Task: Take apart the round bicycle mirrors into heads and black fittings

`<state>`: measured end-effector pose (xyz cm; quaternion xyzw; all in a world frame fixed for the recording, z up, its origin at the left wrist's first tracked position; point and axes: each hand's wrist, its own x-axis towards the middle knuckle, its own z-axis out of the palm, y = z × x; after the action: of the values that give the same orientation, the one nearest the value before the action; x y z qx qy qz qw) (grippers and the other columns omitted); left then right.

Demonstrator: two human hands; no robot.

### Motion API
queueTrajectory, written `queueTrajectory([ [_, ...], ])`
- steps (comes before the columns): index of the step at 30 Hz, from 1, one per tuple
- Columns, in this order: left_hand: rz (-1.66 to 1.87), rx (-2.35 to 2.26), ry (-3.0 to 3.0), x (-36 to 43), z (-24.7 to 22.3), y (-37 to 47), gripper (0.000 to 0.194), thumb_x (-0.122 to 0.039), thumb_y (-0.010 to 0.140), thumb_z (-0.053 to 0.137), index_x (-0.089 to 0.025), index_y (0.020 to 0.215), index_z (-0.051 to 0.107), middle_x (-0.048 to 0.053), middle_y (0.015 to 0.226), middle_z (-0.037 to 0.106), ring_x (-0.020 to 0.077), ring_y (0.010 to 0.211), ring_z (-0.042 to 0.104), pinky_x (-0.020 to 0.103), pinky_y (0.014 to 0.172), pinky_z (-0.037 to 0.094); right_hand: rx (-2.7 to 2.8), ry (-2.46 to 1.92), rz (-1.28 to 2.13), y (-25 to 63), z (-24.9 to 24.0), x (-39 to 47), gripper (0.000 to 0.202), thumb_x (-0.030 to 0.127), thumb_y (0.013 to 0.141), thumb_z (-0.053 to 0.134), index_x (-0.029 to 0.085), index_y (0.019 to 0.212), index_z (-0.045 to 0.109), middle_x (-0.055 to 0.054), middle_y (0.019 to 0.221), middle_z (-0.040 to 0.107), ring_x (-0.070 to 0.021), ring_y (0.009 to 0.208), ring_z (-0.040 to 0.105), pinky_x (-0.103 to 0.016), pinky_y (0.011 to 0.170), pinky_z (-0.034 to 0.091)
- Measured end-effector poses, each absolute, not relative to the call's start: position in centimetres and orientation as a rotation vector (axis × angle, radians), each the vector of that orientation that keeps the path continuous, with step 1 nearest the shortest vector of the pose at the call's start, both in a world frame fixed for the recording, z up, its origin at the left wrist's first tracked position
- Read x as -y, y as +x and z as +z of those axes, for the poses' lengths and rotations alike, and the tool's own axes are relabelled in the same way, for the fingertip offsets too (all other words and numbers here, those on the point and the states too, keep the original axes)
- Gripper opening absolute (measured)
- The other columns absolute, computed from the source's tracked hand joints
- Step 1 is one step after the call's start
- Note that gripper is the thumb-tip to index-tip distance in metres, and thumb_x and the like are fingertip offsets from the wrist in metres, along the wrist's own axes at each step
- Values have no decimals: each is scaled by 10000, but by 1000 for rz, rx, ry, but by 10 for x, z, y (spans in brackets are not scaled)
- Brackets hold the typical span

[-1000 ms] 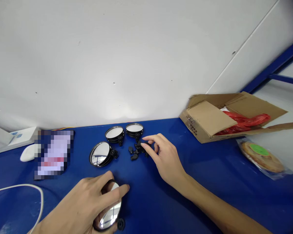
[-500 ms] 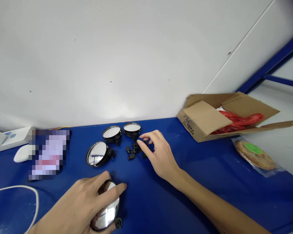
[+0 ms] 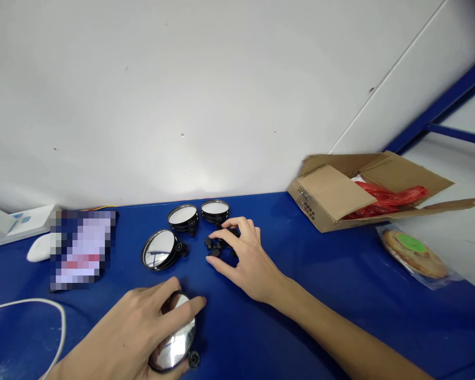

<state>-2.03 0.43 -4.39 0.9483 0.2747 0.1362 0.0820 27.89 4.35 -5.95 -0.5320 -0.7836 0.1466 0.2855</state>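
My left hand (image 3: 146, 322) grips a round mirror (image 3: 178, 343) with a black rim, its fingers lying across the reflecting face. A small black joint sticks out at the mirror's lower right. My right hand (image 3: 247, 258) is over a cluster of small black knobbed parts (image 3: 214, 252), thumb and fingers spread apart around them and partly hiding them. Whether the fingertips touch the parts I cannot tell. Beside the cluster lie more round mirrors on black mounts: one at the left (image 3: 158, 250), one behind it (image 3: 182, 215) and one at the back (image 3: 215, 209).
On the left lie a phone-like device (image 3: 83, 248) with a blurred screen, a white mouse (image 3: 39, 248), a white box (image 3: 31, 219) and a white cable (image 3: 61, 322). An open cardboard box (image 3: 332, 198) holding red plastic (image 3: 391, 198) stands at right, near a wrapped tape roll (image 3: 431, 264).
My right hand has shifted slightly left and toward me, its thumb lower and its fingers wider around the black parts. My left hand keeps hold of the mirror.
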Motion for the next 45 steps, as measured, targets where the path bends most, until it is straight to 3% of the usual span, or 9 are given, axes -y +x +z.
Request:
queueTrajectory([
  [6, 416, -828, 2791, -2, -48, -22, 883, -207, 840, 872, -387, 1655, 583, 25, 1176, 788, 278, 860, 870, 390, 706, 702, 2119, -1382, 356, 278, -63, -42, 234, 232, 1065, 826, 262, 1295, 793, -138, 1401, 644, -345, 1264, 623, -598, 1084, 539],
  [12, 412, -821, 2826, -4, -44, -18, 829, -208, 843, 875, -360, 1612, 605, 19, 1139, 779, 264, 834, 868, 373, 701, 702, 2146, -1344, 419, 277, -58, -40, 413, 268, 1058, 843, 288, 1459, 746, -137, 1414, 628, -338, 1255, 605, -617, 1103, 540],
  [20, 453, -819, 2835, -7, -41, -16, 798, -203, 822, 829, -351, 1575, 610, 3, 1130, 789, 250, 814, 876, 342, 667, 688, 2178, -1238, 404, 278, -65, -41, 387, 295, 1076, 847, 241, 1452, 768, -148, 1414, 641, -324, 1234, 611, -575, 1089, 555],
  [24, 459, -803, 2845, -7, -41, -15, 776, -199, 809, 819, -342, 1544, 617, 0, 1140, 789, 248, 816, 884, 351, 674, 704, 2212, -1214, 421, 278, -61, -40, 420, 309, 1082, 857, 274, 1493, 781, -145, 1560, 685, -354, 1359, 617, -600, 1135, 528],
  [29, 433, -813, 2850, -6, -42, -16, 830, -192, 785, 822, -351, 1571, 605, 8, 1153, 789, 265, 836, 893, 365, 672, 715, 2248, -1213, 498, 277, -55, -40, 371, 310, 1198, 731, 293, 1568, 756, -63, 1668, 745, -321, 1404, 638, -592, 1159, 502],
  [37, 405, -835, 2822, -3, -45, -19, 832, -202, 816, 831, -363, 1602, 612, 5, 1144, 763, 255, 838, 864, 357, 707, 689, 2167, -1249, 537, 278, -54, -42, 77, 276, 1179, 746, 242, 1241, 776, -89, 1458, 808, -295, 1302, 673, -546, 1182, 503],
  [45, 418, -836, 2795, -5, -43, -18, 804, -202, 839, 819, -372, 1599, 621, 5, 1143, 773, 248, 845, 857, 337, 721, 667, 2194, -1230, 483, 280, -59, -43, 173, 228, 1229, 642, 245, 1313, 793, -97, 1443, 782, -280, 1286, 664, -526, 1141, 536],
])
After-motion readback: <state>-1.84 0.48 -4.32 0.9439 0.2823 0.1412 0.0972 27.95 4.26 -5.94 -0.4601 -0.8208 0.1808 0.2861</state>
